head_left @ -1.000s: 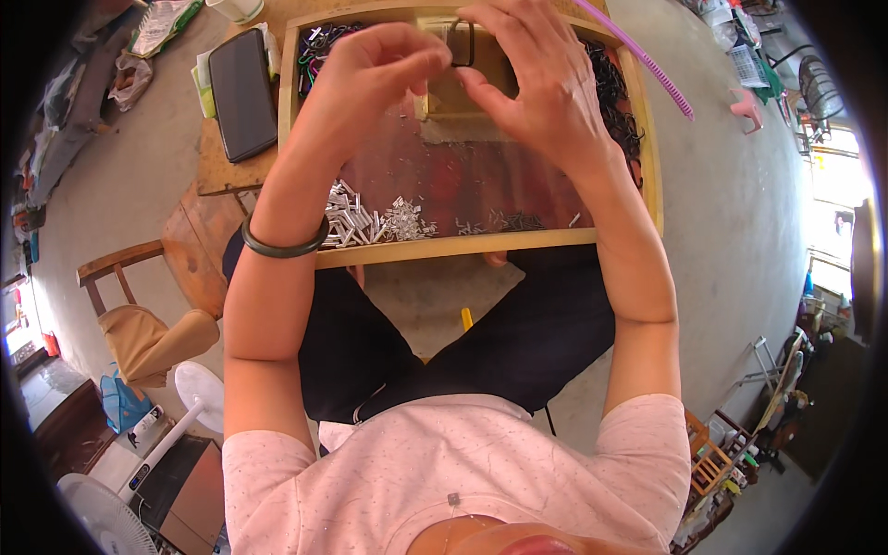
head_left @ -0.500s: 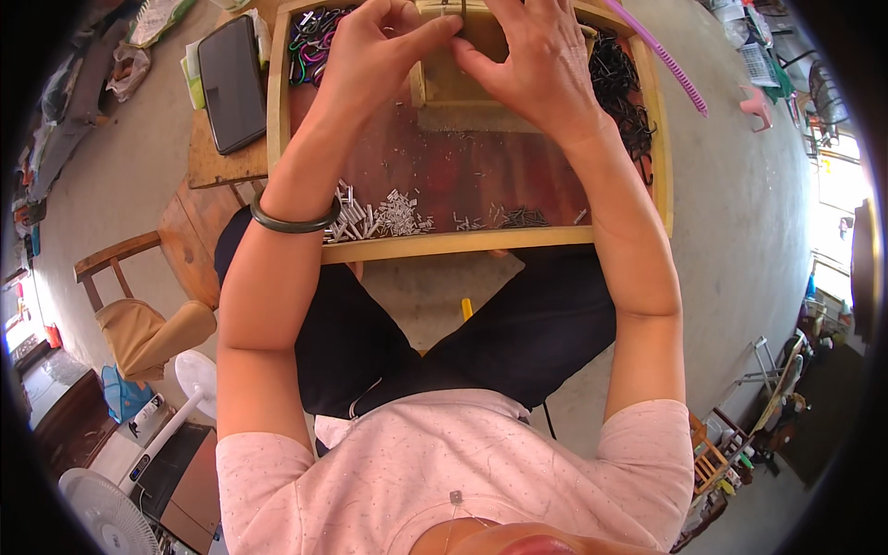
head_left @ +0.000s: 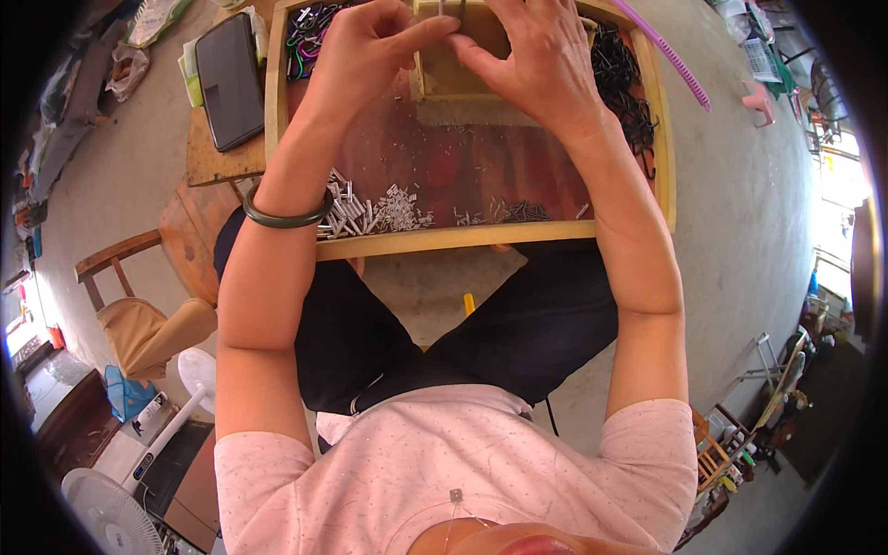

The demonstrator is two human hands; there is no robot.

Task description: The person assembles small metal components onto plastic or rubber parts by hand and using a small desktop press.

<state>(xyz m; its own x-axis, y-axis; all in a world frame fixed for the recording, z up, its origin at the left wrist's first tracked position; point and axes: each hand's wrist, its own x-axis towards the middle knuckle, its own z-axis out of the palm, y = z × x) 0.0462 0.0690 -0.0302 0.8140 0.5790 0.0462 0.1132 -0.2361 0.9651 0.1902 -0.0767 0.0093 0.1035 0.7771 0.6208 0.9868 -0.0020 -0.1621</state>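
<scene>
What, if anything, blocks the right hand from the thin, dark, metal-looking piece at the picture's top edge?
Nothing visible. The right hand sits right of the thin, dark, metal-looking piece, the left hand on its other side. The picture's top edge crops the rest, so contact can't be told.

The tray (head_left: 462, 239) has a smooth wooden rim and a glossy base (head_left: 444, 171); its pins (head_left: 400, 211) are shiny metal, the black clips (head_left: 614, 67) a duller one. The table (head_left: 222, 165) is worn wood, the phone (head_left: 229, 83) glossy, the bangle (head_left: 287, 222) smoothly polished, the shirt (head_left: 453, 453) matt cloth, the tube (head_left: 668, 55) ribbed plastic.
</scene>
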